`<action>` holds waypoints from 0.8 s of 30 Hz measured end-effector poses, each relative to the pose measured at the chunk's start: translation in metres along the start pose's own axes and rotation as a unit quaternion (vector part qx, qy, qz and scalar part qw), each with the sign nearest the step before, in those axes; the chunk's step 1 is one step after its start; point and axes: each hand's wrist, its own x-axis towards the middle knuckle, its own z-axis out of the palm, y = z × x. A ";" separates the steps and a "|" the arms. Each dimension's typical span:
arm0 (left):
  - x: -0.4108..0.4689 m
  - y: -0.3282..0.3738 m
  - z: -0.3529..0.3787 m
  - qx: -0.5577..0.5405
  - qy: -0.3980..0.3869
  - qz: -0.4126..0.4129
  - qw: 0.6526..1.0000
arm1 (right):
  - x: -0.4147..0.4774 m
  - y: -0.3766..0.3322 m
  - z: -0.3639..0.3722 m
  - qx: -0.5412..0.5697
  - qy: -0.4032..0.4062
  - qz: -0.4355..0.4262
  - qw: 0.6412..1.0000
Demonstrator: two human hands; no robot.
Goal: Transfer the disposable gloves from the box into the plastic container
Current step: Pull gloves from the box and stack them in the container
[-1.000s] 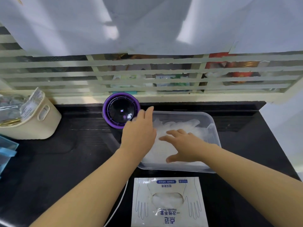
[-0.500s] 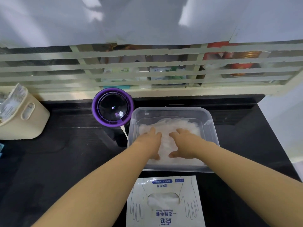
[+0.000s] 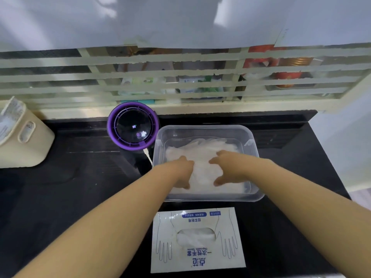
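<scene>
1. Pressed left hand [image 3: 180, 171] and right hand [image 3: 227, 167] down on gloves [image 3: 202, 151], fingers spread and arched, gripping nothing.
2. Kept hands side by side, slightly apart.
3. Found gloves piled inside clear container [image 3: 202, 129].
4. Located container on black desk [image 3: 80, 187], just beyond box [image 3: 200, 257].
5. Noted more gloves showing through box opening.
6. Noted purple round device [image 3: 132, 127] just beside container's far left corner, white cable [image 3: 147, 155] at its near edge.
7. Noted beige bin [image 3: 24, 141] at far left of desk.

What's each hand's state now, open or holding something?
Left hand: open, pressing the gloves in the plastic container.
Right hand: open, pressing the same gloves.
</scene>
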 end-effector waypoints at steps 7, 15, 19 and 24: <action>-0.075 0.001 -0.016 -0.109 0.205 0.111 0.966 | -0.076 -0.040 -0.025 0.031 0.161 -0.124 0.979; -0.129 -0.013 0.054 -0.105 0.269 0.185 0.939 | -0.079 -0.053 0.081 -0.100 -0.043 -0.162 0.981; -0.125 -0.013 0.089 -0.003 0.164 0.160 0.973 | -0.069 -0.049 0.106 -0.168 0.024 -0.162 0.972; -0.112 -0.012 0.120 0.077 0.133 0.139 0.978 | -0.057 -0.048 0.123 -0.190 0.094 -0.179 0.961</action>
